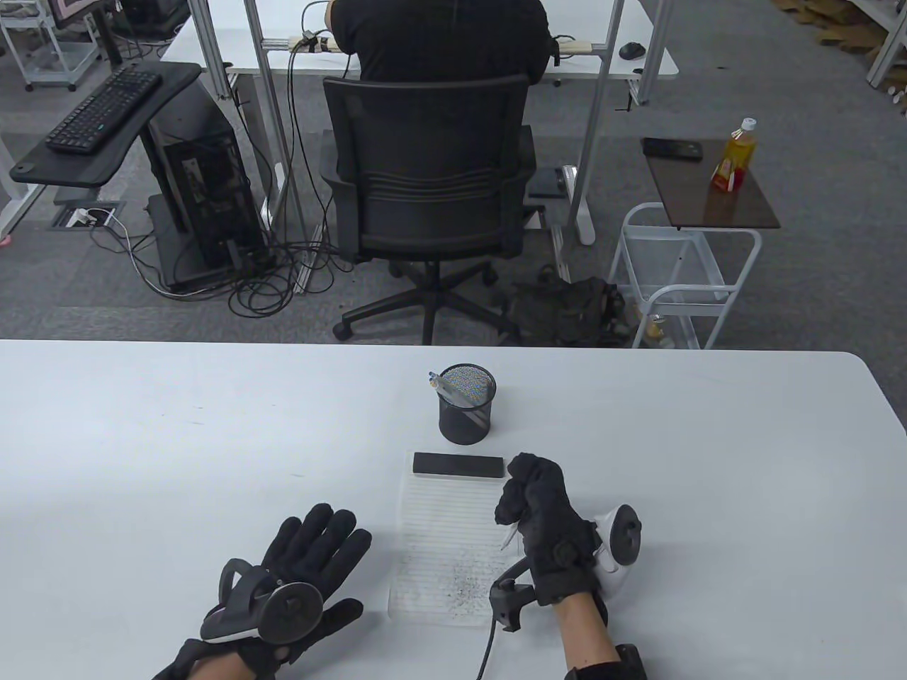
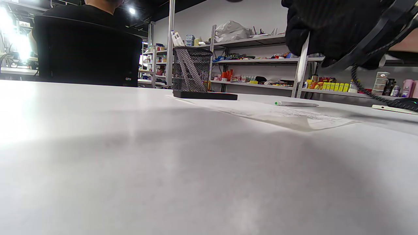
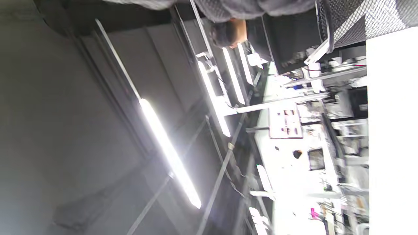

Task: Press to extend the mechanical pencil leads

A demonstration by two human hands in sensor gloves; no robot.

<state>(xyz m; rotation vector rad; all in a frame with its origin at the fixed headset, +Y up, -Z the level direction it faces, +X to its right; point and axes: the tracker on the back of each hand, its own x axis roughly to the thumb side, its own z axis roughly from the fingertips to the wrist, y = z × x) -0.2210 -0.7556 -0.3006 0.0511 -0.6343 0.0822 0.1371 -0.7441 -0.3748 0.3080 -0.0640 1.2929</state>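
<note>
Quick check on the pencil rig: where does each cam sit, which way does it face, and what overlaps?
Table view: high, looking down and forward over the table; left hand lies flat, right hand grips a pencil over the notepad.
Left wrist view: just above the tabletop, facing across it toward the shelves; shows only the right hand, no left fingers.
Right wrist view: rolled on its side, aimed at the ceiling lights; no hand plainly visible.
Shared: the mesh cup appears in all three.
</note>
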